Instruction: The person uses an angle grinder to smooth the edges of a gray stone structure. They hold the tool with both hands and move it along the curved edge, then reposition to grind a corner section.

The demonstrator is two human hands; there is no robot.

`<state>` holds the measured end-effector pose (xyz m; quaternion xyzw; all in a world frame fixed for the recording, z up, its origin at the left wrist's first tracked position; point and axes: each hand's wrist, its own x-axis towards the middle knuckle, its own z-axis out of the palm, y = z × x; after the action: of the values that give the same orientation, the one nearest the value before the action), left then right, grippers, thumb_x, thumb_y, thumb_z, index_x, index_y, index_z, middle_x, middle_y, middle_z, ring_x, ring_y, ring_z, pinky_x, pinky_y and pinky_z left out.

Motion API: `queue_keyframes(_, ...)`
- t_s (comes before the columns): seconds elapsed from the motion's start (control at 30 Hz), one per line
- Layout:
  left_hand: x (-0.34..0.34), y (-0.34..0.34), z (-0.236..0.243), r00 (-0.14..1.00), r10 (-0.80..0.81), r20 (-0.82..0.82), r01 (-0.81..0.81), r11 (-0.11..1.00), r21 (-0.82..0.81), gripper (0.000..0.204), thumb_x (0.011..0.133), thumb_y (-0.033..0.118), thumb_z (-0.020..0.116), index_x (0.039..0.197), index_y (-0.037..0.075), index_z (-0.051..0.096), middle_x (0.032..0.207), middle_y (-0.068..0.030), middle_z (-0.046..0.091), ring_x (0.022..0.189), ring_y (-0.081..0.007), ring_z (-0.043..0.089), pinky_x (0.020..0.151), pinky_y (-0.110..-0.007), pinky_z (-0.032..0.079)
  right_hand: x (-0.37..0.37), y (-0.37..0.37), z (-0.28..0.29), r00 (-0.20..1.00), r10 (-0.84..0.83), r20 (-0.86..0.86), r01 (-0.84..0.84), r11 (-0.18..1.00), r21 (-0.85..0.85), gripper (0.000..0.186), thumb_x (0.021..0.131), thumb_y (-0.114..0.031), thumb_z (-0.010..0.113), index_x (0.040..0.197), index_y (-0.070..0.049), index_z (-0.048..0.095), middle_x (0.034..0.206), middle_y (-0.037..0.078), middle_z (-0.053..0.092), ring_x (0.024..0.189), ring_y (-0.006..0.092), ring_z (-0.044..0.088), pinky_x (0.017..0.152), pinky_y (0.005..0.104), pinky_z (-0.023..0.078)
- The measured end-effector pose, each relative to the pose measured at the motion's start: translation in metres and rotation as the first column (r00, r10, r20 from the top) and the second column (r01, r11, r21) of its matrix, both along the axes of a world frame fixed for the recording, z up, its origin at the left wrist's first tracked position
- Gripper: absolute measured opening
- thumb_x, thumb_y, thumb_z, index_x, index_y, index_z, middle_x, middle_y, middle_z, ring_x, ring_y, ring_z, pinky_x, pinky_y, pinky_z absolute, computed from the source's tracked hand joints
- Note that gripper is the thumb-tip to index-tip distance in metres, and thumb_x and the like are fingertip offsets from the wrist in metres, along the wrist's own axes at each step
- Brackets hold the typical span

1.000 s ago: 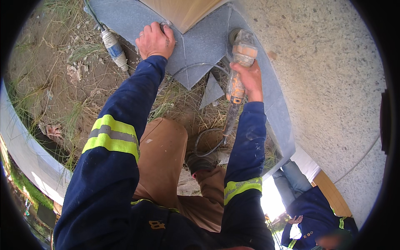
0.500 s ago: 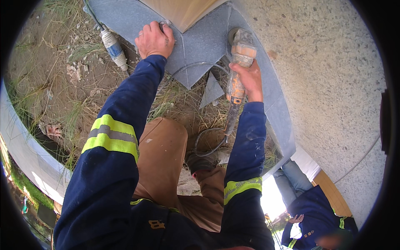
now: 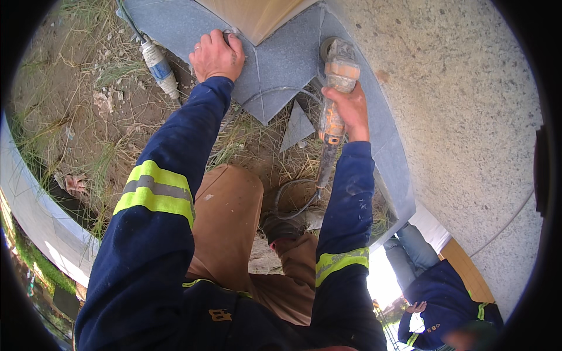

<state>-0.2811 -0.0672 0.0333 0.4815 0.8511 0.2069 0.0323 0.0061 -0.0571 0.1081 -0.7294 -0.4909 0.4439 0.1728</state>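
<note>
My right hand [image 3: 350, 111] is wrapped round the body of a dusty orange and grey angle grinder [image 3: 331, 123]. The grinder's head points away from me, its disc at the blue-grey stone slabs [image 3: 287, 58]. From its rear end a cable loops down near my boot. My left hand [image 3: 218, 57] rests on the slabs to the left, fingers curled. Something small and dark shows between its thumb and forefinger, too hidden to name. A pale wooden-looking corner [image 3: 257, 23] juts over the slabs between my hands.
A white and blue cable connector [image 3: 159, 69] lies on the grassy soil at left. A triangular stone offcut [image 3: 297, 127] lies below the slabs. Rough concrete [image 3: 451, 99] spans the right side. Another person [image 3: 439, 292] in dark blue is at lower right.
Both hands and the grinder stay almost in place. The cable loop behind the grinder has shifted slightly.
</note>
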Motion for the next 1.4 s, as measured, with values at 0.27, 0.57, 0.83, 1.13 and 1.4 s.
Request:
queue_keyframes(0.27, -0.001, 0.000, -0.001, 1.000, 0.003, -0.005, -0.003, 1.000, -0.002, 0.033, 0.094, 0.039, 0.053, 0.099, 0.008, 0.063, 0.098, -0.0149, 0.065, 0.095, -0.0383, 0.064, 0.086, -0.052, 0.047, -0.001, 0.001, -0.001, 1.000, -0.009, -0.019, 0.009, 1.000, -0.003, 0.068, 0.068, -0.024, 0.084, 0.123, 0.007, 0.056, 0.112, 0.023, 0.069, 0.100, 0.0318, 0.070, 0.087, 0.0398, 0.055)
queue_keyframes(0.57, 0.000, 0.000, -0.001, 1.000, -0.004, -0.012, 0.005, 1.000, 0.027, 0.032, 0.094, 0.039, 0.053, 0.098, 0.008, 0.063, 0.097, -0.0151, 0.065, 0.093, -0.0385, 0.064, 0.084, -0.053, 0.047, 0.002, 0.000, 0.000, 1.000, -0.001, 0.002, 0.001, 1.000, -0.016, 0.069, 0.068, -0.024, 0.085, 0.122, 0.007, 0.057, 0.111, 0.023, 0.069, 0.100, 0.0319, 0.070, 0.087, 0.0394, 0.055)
queue_keyframes(0.83, -0.002, 0.000, -0.010, 0.995, -0.003, -0.096, 0.016, 0.991, 0.134, 0.027, 0.090, 0.036, 0.056, 0.090, 0.009, 0.062, 0.087, -0.0126, 0.064, 0.083, -0.0346, 0.064, 0.075, -0.050, 0.046, 0.001, -0.007, 0.003, 1.000, 0.009, -0.001, -0.009, 0.999, -0.036, 0.065, 0.073, -0.018, 0.083, 0.127, 0.005, 0.054, 0.113, 0.018, 0.068, 0.100, 0.0264, 0.068, 0.086, 0.0386, 0.054)
queue_keyframes(1.13, -0.002, 0.001, -0.011, 0.994, -0.001, -0.106, 0.016, 0.990, 0.138, 0.027, 0.090, 0.036, 0.057, 0.090, 0.010, 0.062, 0.087, -0.0123, 0.064, 0.083, -0.0345, 0.064, 0.074, -0.050, 0.046, 0.006, -0.011, -0.003, 1.000, -0.014, -0.002, 0.014, 1.000, -0.015, 0.068, 0.070, -0.022, 0.084, 0.125, 0.005, 0.055, 0.113, 0.020, 0.069, 0.102, 0.0294, 0.069, 0.088, 0.0388, 0.054)
queue_keyframes(1.4, -0.001, 0.001, -0.011, 0.995, -0.002, -0.097, 0.014, 0.992, 0.126, 0.028, 0.091, 0.037, 0.056, 0.090, 0.010, 0.063, 0.088, -0.0124, 0.064, 0.083, -0.0347, 0.064, 0.076, -0.050, 0.046, 0.008, -0.014, -0.005, 0.999, -0.015, -0.032, 0.014, 1.000, -0.028, 0.065, 0.073, -0.016, 0.083, 0.127, 0.005, 0.053, 0.112, 0.017, 0.068, 0.098, 0.0246, 0.068, 0.085, 0.0382, 0.055)
